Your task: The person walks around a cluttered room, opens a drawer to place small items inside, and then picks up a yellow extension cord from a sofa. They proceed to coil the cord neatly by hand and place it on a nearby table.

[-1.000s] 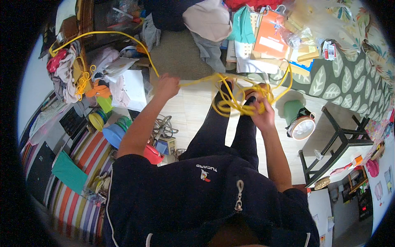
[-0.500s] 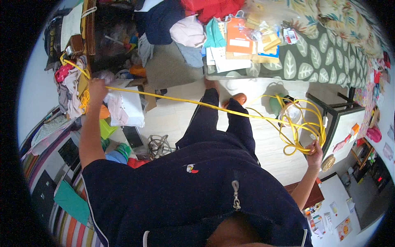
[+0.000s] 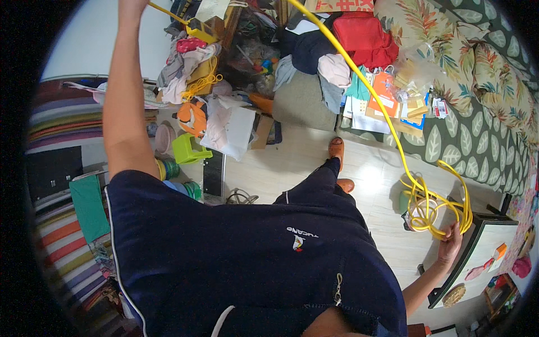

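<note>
Raised to the top left edge, my left hand [image 3: 133, 5] is mostly cut off, its fingers out of view. A yellow cable [image 3: 168, 12] runs from beside it to a yellow block-shaped thing [image 3: 201, 31] on the heap of clothes. Another stretch of that cable comes down from the top edge to loose loops at the right. My right hand [image 3: 450, 245] closes round the lower side of this cable coil [image 3: 466, 210] and holds it up off the floor.
Below the coil stands a bucket-like container [image 3: 422, 212], partly hidden. A small white-topped table [image 3: 483, 253] is close to my right arm. Papers and an orange booklet [image 3: 383, 92] lie on a leaf-patterned bed [image 3: 449, 147]. A lime-green plastic stool [image 3: 190, 149] sits at the left.
My left hand has risen up and away to the top edge, drawing the cable higher. The coil in my right hand has fewer, looser loops. The whole view has shifted.
</note>
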Available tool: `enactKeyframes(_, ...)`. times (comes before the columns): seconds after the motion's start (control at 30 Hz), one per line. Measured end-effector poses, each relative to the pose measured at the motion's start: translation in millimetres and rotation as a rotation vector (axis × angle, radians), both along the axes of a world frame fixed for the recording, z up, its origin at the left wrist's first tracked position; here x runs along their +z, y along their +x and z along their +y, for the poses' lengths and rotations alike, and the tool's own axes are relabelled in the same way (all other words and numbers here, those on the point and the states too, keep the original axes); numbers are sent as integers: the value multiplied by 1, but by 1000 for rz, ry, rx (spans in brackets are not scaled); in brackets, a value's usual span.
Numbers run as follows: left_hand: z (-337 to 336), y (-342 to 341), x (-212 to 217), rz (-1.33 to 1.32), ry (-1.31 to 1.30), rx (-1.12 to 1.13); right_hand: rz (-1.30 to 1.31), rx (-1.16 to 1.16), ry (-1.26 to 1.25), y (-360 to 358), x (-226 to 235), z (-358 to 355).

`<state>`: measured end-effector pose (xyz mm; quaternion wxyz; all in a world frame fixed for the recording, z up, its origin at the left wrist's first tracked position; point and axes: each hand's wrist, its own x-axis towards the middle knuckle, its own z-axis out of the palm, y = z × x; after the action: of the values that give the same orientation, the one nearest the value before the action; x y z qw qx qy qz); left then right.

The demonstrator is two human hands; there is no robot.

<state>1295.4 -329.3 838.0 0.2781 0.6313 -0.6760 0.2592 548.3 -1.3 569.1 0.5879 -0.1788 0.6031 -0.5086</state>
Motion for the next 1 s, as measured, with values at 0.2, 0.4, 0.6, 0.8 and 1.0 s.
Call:
enactKeyframes(0.2,72,-116,63,278,116,-119,30,22,-5,25,27,-2)
enactKeyframes(0.4,113,-248,18,224,765,-286,68,95,-11,14,31,0)
enactKeyframes(0.6,143,-285,-53,411,1032,-900,125,121,-9,13,53,-52)
enactKeyframes(0.8,135,-340,-88,1377,1435,-1128,294,46,-55,1,71,-138)
enactKeyframes(1.0,108,-371,-111,1641,1602,-1037,365,-31,-228,-94,107,-249)
